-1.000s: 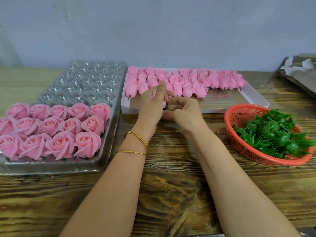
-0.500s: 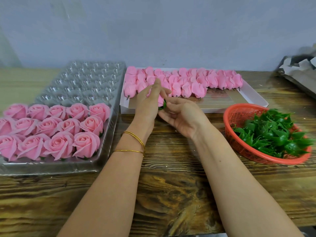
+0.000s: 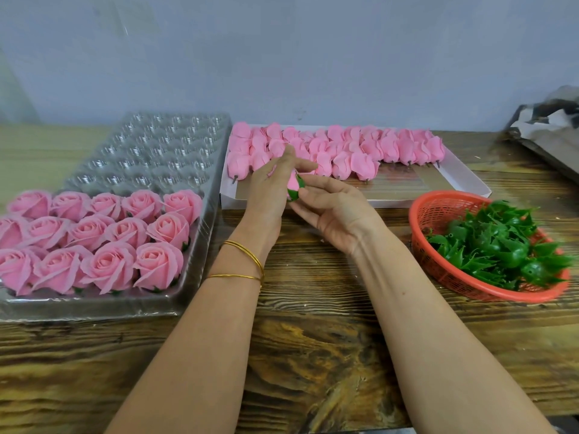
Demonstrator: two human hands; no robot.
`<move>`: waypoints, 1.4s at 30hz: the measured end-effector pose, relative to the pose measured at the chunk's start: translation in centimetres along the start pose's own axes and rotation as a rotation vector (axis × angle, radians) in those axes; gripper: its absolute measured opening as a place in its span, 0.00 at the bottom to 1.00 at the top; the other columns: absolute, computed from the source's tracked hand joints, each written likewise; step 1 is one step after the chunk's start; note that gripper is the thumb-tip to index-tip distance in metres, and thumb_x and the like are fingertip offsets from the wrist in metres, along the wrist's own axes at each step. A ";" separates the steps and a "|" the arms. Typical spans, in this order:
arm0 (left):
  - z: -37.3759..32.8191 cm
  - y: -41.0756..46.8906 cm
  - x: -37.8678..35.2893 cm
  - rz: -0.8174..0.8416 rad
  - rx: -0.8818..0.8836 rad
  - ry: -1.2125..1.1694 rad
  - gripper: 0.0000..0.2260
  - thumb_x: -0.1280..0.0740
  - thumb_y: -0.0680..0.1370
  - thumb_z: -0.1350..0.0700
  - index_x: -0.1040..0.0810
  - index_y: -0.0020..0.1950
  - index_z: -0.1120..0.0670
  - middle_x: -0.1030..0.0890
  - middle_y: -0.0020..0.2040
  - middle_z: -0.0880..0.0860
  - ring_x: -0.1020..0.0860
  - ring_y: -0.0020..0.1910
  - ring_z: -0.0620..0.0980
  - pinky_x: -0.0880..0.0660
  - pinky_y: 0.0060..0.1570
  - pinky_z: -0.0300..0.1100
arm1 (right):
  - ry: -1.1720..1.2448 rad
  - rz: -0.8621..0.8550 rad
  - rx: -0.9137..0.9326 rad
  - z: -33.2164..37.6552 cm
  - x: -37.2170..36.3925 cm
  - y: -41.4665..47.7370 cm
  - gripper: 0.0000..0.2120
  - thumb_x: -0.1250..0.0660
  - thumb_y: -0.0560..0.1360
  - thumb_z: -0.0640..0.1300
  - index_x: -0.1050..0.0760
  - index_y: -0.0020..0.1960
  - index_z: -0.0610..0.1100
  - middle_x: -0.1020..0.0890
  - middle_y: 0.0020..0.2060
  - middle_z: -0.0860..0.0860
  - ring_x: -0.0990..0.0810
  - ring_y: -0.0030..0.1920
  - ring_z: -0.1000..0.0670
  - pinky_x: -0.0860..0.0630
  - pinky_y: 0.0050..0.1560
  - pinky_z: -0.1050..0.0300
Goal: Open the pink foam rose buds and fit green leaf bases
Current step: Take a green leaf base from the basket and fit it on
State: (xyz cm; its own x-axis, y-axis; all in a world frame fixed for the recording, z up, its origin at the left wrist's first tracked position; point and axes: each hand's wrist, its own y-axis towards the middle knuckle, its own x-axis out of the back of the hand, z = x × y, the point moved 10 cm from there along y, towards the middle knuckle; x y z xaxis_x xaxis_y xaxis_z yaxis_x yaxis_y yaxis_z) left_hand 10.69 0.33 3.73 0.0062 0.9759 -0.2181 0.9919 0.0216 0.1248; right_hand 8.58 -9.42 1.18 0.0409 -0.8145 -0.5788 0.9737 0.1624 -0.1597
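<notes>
Pink foam rose bud [image 3: 292, 182], one item, is held above the far middle of the wooden desk [image 3: 313, 346], in front of the white cardboard tray [image 3: 457, 184]. Your left hand [image 3: 269, 191] grips it, fingers curled round its far side. A green plastic leaf base [image 3: 295, 193] sits at its lower end, pinched by your right hand [image 3: 336, 211], palm up, between thumb and fingertips.

- Closed pink buds [image 3: 344, 153]: several rows lying along the back of the white tray, stems toward you.
- Clear plastic blister tray [image 3: 141, 148]: on the left; three rows of opened pink roses [image 3: 94, 242] fill its near cells.
- Orange plastic mesh basket [image 3: 437, 211]: on the right, holding a heap of loose green leaf bases [image 3: 501, 245].
- Two thin gold bangles [image 3: 247, 256]: on your left wrist.
- Crumpled grey wrapping [image 3: 551, 126]: far right edge of the desk.
</notes>
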 end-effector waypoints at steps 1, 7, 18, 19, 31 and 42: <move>0.0 0.0 0.0 -0.006 0.009 0.010 0.20 0.39 0.82 0.47 0.16 0.34 0.50 0.15 0.41 0.51 0.17 0.46 0.47 0.22 0.51 0.42 | -0.009 0.000 0.009 0.1 0.0 0.0 0.12 0.38 0.74 0.23 0.23 0.52 0.33 0.17 0.41 0.41 0.16 0.44 0.46 0.17 0.50 0.53; -0.1 0.0 -0.3 -0.006 0.023 -0.027 0.25 0.39 0.82 0.49 0.25 0.24 0.50 0.16 0.37 0.51 0.19 0.41 0.47 0.24 0.51 0.43 | -0.002 0.033 -0.015 -0.1 -0.4 -0.2 0.09 0.38 0.75 0.24 0.22 0.49 0.33 0.16 0.42 0.44 0.15 0.43 0.49 0.18 0.52 0.54; 0.4 0.4 0.0 0.019 0.017 -0.028 0.22 0.40 0.82 0.48 0.20 0.30 0.50 0.15 0.40 0.51 0.18 0.41 0.46 0.23 0.43 0.38 | -0.022 0.053 -0.172 -1.1 -0.2 -0.6 0.11 0.37 0.78 0.32 0.23 0.59 0.37 0.16 0.44 0.41 0.14 0.42 0.46 0.17 0.43 0.57; 0.4 0.4 0.0 0.026 0.014 -0.023 0.21 0.40 0.82 0.47 0.18 0.33 0.51 0.15 0.41 0.51 0.18 0.41 0.46 0.23 0.42 0.36 | -0.022 0.053 -0.167 -1.1 -0.2 -0.6 0.13 0.37 0.78 0.32 0.24 0.62 0.36 0.16 0.45 0.41 0.14 0.43 0.46 0.17 0.43 0.57; 0.4 0.2 -0.6 0.095 0.023 0.046 0.16 0.39 0.81 0.45 0.13 0.42 0.46 0.15 0.51 0.47 0.21 0.59 0.45 0.29 0.65 0.46 | -0.056 0.019 -0.127 -1.0 0.5 -0.1 0.20 0.34 0.73 0.27 0.24 0.64 0.33 0.17 0.53 0.40 0.15 0.49 0.46 0.17 0.49 0.57; 0.7 0.3 -0.7 0.098 0.040 0.088 0.16 0.38 0.80 0.46 0.13 0.41 0.48 0.14 0.44 0.52 0.18 0.54 0.47 0.25 0.58 0.43 | -0.203 0.020 0.042 0.2 0.1 -0.1 0.16 0.35 0.69 0.20 0.20 0.49 0.36 0.15 0.37 0.45 0.15 0.40 0.48 0.17 0.48 0.57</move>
State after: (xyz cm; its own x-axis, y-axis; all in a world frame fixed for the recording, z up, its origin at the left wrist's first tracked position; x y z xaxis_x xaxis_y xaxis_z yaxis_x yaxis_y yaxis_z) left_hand 11.03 -0.56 3.22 0.0937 0.9883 -0.1206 0.9914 -0.0816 0.1023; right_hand 8.58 -9.61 1.35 0.1008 -0.9074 -0.4080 0.9805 0.1601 -0.1138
